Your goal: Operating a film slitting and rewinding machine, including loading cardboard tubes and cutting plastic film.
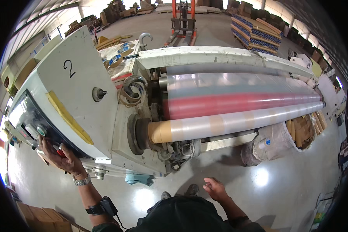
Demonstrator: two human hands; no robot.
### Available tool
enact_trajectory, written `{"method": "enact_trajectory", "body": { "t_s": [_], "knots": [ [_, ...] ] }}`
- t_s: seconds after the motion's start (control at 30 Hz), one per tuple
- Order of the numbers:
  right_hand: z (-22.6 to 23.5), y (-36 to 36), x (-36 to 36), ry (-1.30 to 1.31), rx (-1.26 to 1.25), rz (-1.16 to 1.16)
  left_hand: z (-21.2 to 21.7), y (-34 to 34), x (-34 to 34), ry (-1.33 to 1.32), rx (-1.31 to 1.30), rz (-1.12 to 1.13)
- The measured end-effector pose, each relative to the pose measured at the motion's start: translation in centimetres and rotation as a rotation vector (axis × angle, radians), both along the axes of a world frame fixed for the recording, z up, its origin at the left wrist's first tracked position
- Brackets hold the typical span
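A control panel (31, 123) at the left end of a long film-winding machine (104, 96) is being pressed by the left hand (62, 156), fingers curled over a red button (60, 153). The right hand (215, 189) is being held open and empty above the floor (282, 185), clear of the blurred rollers (239, 104).

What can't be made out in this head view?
- Control under the left hand: fingers cover it on the dark control panel.
- Red roller and clear film roll: motion-blurred, surface detail lost.
- Far end of the cardboard-cored film roll: shrunk by fisheye bend at right.
- Right hand: open, empty, touches nothing.
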State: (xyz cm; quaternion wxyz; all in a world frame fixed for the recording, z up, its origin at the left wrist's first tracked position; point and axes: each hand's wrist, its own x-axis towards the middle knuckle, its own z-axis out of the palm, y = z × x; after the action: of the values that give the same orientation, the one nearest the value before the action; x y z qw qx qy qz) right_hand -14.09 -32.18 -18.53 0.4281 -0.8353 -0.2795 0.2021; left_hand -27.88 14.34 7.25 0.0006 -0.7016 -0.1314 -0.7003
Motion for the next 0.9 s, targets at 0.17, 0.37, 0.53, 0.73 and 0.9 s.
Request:
{"method": "enact_trajectory", "body": {
  "t_s": [0.17, 0.37, 0.53, 0.73, 0.9],
  "knots": [
    [-0.3, -0.5, 0.7, -0.005, 0.034, 0.029, -0.1, 0.3, 0.0, -0.031, 0.033, -0.051],
    [0.0, -0.7, 1.3, 0.041, -0.020, 0.009, 0.0, 0.3, -0.2, -0.016, 0.067, 0.068],
    [-0.1, -1.1, 1.7, 0.015, 0.006, 0.016, 0.0, 0.1, 0.0, 0.004, 0.052, 0.030],
    [-0.9, -1.2, 1.6, 0.033, -0.013, 0.013, -0.6, 0.5, -0.3, 0.021, 0.015, 0.080],
    [-2.6, -2.7, 1.3, -0.018, 0.005, 0.011, -0.1, 0.0, -0.1, 0.020, 0.015, 0.085]
  ]
}}
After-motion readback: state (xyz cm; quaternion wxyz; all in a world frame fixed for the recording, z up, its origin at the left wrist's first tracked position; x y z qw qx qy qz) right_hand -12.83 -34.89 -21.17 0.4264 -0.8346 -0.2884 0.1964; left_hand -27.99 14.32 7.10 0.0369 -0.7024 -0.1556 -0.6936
